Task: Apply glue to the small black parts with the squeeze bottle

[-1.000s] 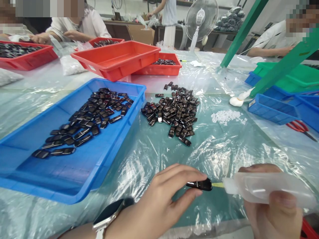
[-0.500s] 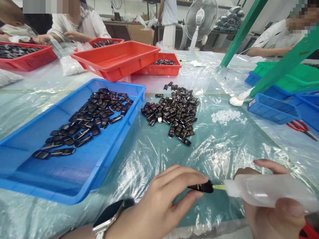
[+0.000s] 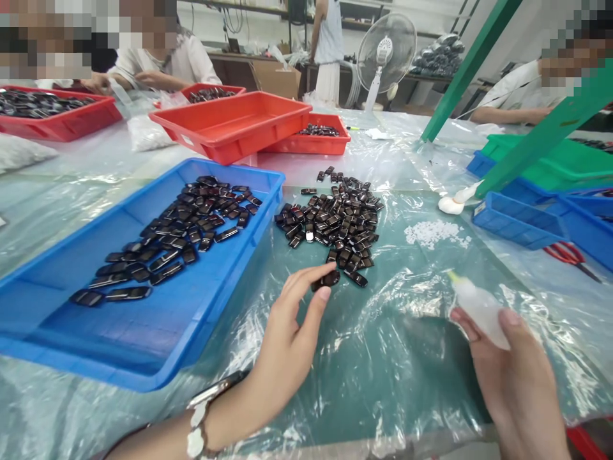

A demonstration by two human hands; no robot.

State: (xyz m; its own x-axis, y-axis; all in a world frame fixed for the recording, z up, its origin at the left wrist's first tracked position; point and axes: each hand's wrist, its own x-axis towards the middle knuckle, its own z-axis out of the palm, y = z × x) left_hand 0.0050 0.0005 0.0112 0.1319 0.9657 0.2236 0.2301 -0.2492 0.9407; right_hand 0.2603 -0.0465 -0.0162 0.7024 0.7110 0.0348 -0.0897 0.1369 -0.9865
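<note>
My left hand [image 3: 285, 335], wearing a watch, pinches a small glossy black plastic piece [image 3: 327, 280] between thumb and fingers. That piece is at the near edge of a pile of similar black pieces [image 3: 342, 220] on the plastic-covered table. My right hand [image 3: 520, 370] grips a translucent white squeeze bottle [image 3: 481, 312] with a thin yellow nozzle pointing up and left, away from the piece. Beyond the bottle lies a small heap of tiny white bits [image 3: 437, 234]. To the left, a blue tray [image 3: 119, 345] contains more black pieces.
Red trays [image 3: 234, 128] stand behind the blue one, some partly stacked. On the right are a green slanted post [image 3: 550, 131], a small blue bin [image 3: 520, 220] and red-handled pliers [image 3: 567, 253]. A fan [image 3: 385, 54] and several people are farther back.
My left hand has moved away from the nozzle, up and left to the pile, with a black piece in its fingers. The bottle has swung up, its nozzle no longer at the piece.
</note>
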